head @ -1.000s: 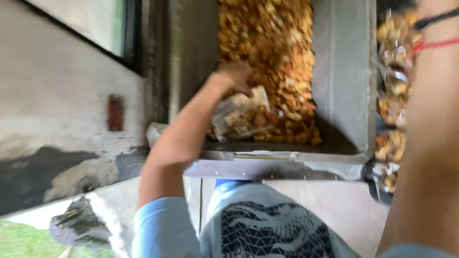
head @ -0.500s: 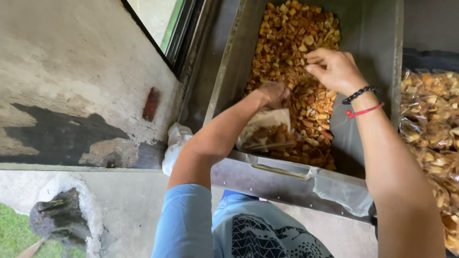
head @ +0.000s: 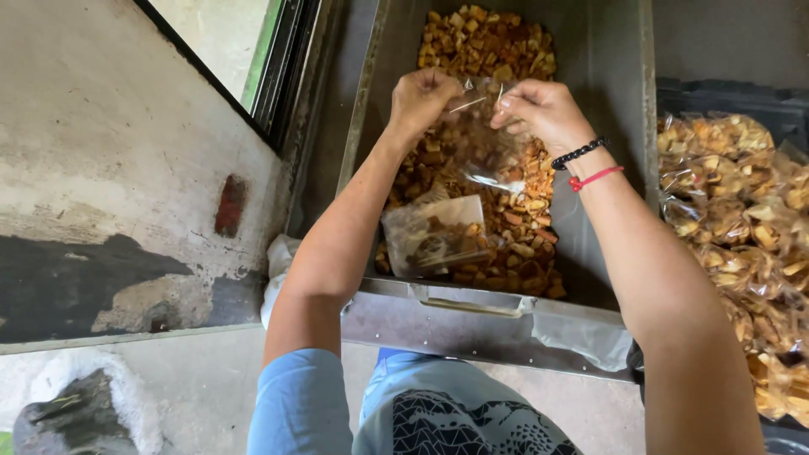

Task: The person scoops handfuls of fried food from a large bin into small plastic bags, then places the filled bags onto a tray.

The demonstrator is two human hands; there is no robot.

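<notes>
Both of my hands are up over the far half of the metal bin (head: 619,160), pinching the mouth of one thin, clear plastic bag (head: 493,139) between them. My left hand (head: 421,97) has its fingers closed on the bag's left edge; my right hand (head: 539,109) has its fingers clamped on the right edge, a black bead bracelet (head: 577,153) and a red cord (head: 595,178) at that wrist. The crinkled, glossy film hangs down over the heap of small, golden-brown fried chunks (head: 489,38) that fills the bin. Nearer the bin's front edge a second clear bag (head: 434,236) lies partly filled on the chunks. Beside the bin's right wall, sealed shiny packets (head: 742,211) of the same snack are piled.
</notes>
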